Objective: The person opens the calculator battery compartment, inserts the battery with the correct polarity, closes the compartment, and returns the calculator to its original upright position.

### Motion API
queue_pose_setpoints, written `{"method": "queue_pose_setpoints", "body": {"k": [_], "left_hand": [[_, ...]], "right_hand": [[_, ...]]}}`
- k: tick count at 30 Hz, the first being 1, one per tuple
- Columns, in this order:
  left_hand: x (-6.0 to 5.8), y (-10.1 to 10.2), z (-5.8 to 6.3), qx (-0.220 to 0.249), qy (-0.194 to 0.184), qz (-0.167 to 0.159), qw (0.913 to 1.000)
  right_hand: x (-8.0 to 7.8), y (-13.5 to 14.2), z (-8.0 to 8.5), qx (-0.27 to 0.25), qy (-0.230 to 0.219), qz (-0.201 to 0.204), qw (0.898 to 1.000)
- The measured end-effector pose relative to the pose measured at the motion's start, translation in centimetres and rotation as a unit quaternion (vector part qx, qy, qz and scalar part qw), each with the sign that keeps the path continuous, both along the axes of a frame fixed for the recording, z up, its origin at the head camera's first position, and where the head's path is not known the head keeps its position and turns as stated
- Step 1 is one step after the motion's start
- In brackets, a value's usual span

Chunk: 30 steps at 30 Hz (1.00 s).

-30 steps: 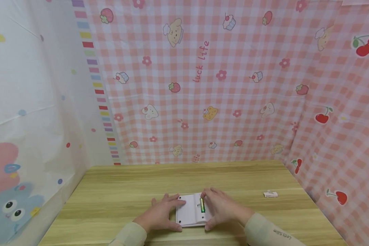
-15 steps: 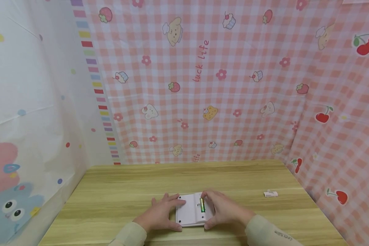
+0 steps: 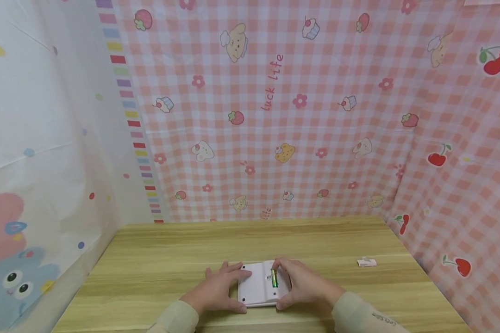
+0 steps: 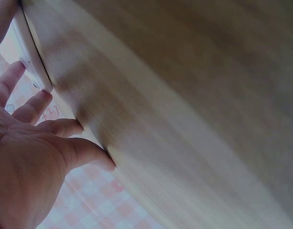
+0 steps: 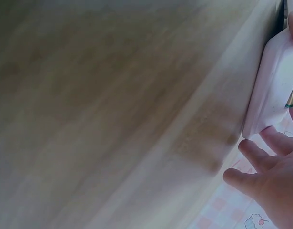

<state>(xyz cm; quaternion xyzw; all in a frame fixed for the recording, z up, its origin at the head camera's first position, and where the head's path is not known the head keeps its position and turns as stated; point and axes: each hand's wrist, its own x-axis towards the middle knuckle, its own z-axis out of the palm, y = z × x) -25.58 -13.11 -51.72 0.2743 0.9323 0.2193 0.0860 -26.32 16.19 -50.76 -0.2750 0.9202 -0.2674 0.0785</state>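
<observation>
Head: white piece (image 3: pixel 366 263) right of device (image 3: pixel 255 287)

**Three Cameras, High and Low**

A head-worn camera looks forward and down over the wooden table (image 3: pixel 171 249), far enough back to take in the checked cloth (image 3: pixel 250 138) beyond. Two wrist cameras look in close and low, tilted, one past the left hand (image 4: pixel 32 148), one past the right hand (image 5: pixel 275 174). All three share part of the white device (image 3: pixel 256 286), table and cloth.
</observation>
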Motion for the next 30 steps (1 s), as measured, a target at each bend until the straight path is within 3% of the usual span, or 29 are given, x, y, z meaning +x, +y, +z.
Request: {"method": "queue_pose_setpoints", "body": {"k": [30], "left_hand": [[0.12, 0.12, -0.01, 0.014, 0.000, -0.005, 0.9999]], "right_hand": [[0.04, 0.19, -0.20, 0.022, 0.007, -0.007, 1.000]]}}
